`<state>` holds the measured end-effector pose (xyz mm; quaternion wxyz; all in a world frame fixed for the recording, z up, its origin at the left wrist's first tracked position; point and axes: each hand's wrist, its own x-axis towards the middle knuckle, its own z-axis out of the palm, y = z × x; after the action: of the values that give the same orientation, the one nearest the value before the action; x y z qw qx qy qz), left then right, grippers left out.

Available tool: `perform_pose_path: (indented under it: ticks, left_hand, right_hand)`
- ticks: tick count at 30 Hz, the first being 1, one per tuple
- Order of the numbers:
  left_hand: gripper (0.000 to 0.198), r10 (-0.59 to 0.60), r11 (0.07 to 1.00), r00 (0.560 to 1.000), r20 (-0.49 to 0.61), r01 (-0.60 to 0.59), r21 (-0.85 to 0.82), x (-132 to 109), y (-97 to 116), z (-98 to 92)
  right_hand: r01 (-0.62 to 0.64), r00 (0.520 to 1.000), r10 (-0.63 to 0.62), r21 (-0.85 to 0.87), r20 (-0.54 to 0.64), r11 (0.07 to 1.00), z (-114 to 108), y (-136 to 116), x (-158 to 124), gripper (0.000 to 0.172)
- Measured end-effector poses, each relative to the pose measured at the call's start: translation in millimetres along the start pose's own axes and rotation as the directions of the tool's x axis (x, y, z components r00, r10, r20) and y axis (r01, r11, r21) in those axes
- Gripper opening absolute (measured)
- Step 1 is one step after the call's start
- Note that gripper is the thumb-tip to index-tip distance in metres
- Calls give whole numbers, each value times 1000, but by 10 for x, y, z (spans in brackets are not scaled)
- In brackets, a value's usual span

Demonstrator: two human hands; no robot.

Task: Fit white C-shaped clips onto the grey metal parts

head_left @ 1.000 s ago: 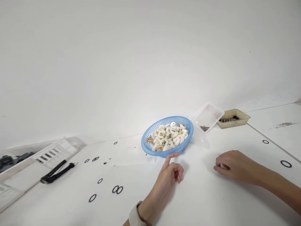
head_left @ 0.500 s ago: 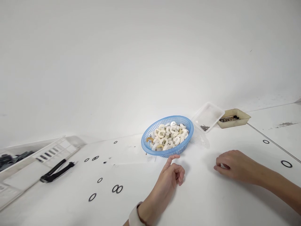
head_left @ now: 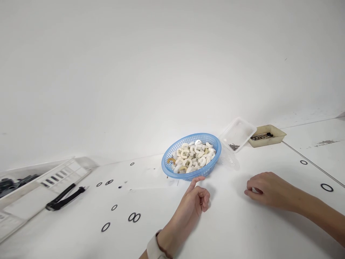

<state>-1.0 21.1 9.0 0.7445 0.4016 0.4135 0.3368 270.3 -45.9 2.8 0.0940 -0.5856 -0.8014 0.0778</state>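
My left hand (head_left: 191, 201) rests on the white table just in front of a blue plastic basket (head_left: 176, 175). Its index finger points out toward the basket rim while the other fingers curl loosely, with nothing in them. The basket holds a heap of white curved pieces (head_left: 190, 158), a few of them yellowish. To the right, my right hand (head_left: 265, 187) lies on the table in a loose fist, with no object showing in it. Closest to it is a crumpled clear plastic bag (head_left: 230, 160) beside the basket.
A white tray (head_left: 238, 133) with small metal pins leans on a cream tray (head_left: 268, 141) of small parts at the back. Black rings (head_left: 134, 217) lie scattered on both sides. Black-handled nippers (head_left: 64, 199) lie at left, by a white bin (head_left: 24, 201).
Both hands keep nearly the same place and pose. The whole view has shifted very slightly; nothing was taken up or put down.
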Motion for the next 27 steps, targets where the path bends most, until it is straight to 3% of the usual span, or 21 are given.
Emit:
perform_pose_path:
  ticks: [16, 27]
  left_hand:
    - [55, 64, 996, 998, -28, -62, 60, 46, -80, -68]
    - [55, 68, 996, 997, -35, -66, 63, 19, -84, -37]
  right_hand:
    - [-4, 1000, 4, -11, 23, 1000, -10, -10, -1, 36]
    - [14, 1000, -14, 29, -24, 999, -14, -11, -10, 37]
